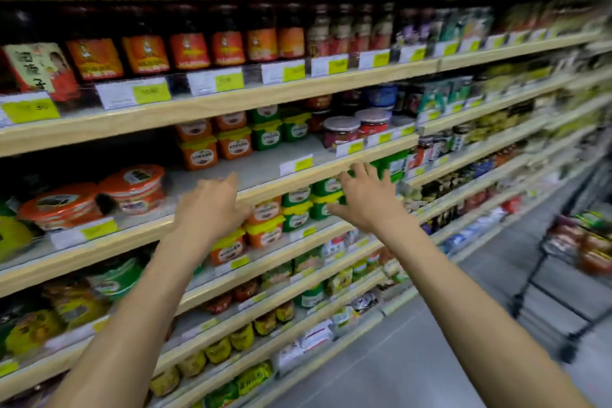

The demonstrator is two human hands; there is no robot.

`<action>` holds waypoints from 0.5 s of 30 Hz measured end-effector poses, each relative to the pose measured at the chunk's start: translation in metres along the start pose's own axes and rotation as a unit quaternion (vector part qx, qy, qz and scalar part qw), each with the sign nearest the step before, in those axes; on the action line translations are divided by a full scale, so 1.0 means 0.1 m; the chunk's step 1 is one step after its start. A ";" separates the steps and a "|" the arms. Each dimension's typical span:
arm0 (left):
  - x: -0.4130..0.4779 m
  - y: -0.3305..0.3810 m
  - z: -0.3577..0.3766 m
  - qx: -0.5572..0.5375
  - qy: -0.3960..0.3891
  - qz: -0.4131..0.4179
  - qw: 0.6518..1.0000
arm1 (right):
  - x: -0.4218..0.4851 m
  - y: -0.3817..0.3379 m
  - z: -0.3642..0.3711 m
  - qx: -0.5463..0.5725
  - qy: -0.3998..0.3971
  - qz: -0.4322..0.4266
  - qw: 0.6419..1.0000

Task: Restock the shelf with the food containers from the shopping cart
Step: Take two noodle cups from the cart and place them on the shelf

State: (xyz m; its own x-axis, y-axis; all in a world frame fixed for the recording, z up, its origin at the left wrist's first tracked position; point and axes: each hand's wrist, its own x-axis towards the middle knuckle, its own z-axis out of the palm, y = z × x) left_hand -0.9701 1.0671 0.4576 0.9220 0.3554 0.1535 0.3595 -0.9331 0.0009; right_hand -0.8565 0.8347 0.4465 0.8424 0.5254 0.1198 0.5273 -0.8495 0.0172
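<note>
Hands, left hand (212, 205) and right hand (367, 199), spread empty before the shelf edge (298, 177).

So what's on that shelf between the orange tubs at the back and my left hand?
Nothing: in the head view, the grey shelf is bare from the orange tubs forward to your open left hand.

Pale wood-look shelf edges (212, 106) mid-frame, glossy orange plastic tubs (198, 154), black metal-wire cart (563, 262) far right.
</note>
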 end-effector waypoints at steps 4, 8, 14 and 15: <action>0.09 0.99 0.00 -0.026 -0.008 0.056 0.998 | -0.32 0.89 -0.03 -0.015 -0.014 0.043 0.999; 0.22 1.95 0.10 -0.083 -0.049 0.114 0.989 | -0.69 1.74 -0.02 -0.022 -0.029 0.100 0.994; 0.43 3.33 0.26 -0.066 -0.072 0.213 0.972 | -1.14 2.95 0.04 -0.029 -0.035 0.198 0.979; 0.46 3.54 0.28 -0.060 -0.072 0.231 0.969 | -1.22 3.14 0.06 -0.026 -0.038 0.212 0.976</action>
State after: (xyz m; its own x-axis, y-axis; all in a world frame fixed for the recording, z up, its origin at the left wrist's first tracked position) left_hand -0.7959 0.7546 0.4371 0.9941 -0.1049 0.0259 -0.1067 -0.9909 0.0818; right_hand -0.7925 0.5041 0.4317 0.9907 0.1254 0.0529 0.1237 -0.9918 0.0335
